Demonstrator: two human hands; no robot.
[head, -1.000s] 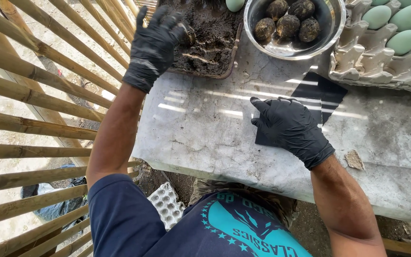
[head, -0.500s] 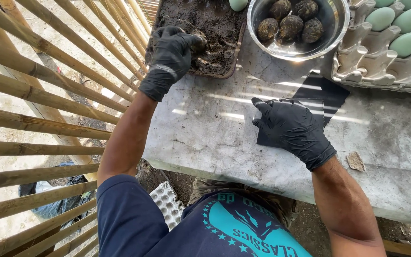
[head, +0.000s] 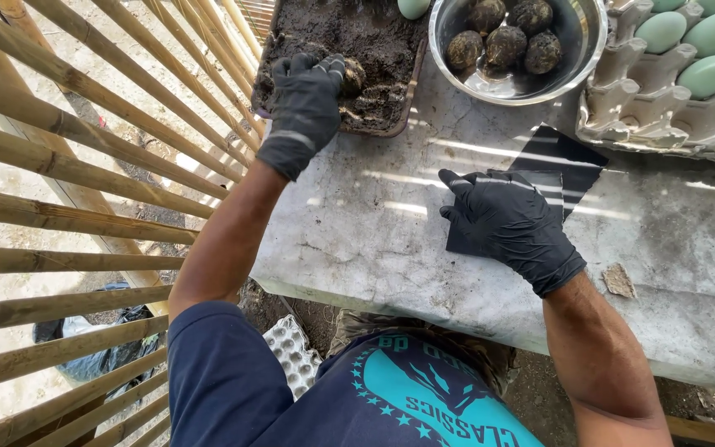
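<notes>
Left fingers [head: 324,70]: curled over a mud-coated egg [head: 352,76] at the near right part of the mud tray [head: 391,128]; clamped loosely round it, egg partly hidden under the glove.
Left hand [head: 306,108]: black glove, reaching to the far left of the table [head: 357,232], wrist over the tray's near rim.
Right fingers [head: 469,186]: spread flat, apart, gripping nothing; pressed down on a black plastic sheet [head: 568,161].
Right hand [head: 511,223]: black glove, palm down near the middle of the table, pinning the sheet's near left part.
Sheet: lying flat on the table, its far right corner free, just near of the steel bowl [head: 577,62].
Steel bowl: far centre, holding four mud-coated eggs [head: 506,41].
Egg carton [head: 622,108]: far right, pale green eggs [head: 705,74] seated in its cups.
Further green egg [head: 412,7]: at the far edge of the tray, cut off by the frame.
Bamboo slats [head: 84,165]: left of the table, well apart from both hands.
Judgement, grip: light, even closure advisable; shell fragile, mud slippery.
Judgement, coating: worth checking for bare patches on the underside, not visible here.
Judgement, sheet: best kept flat and pinned, so wind or a sleeve cannot fold it.
Judgement, risk: egg slipping against the tray rim; mud shed on the table.
</notes>
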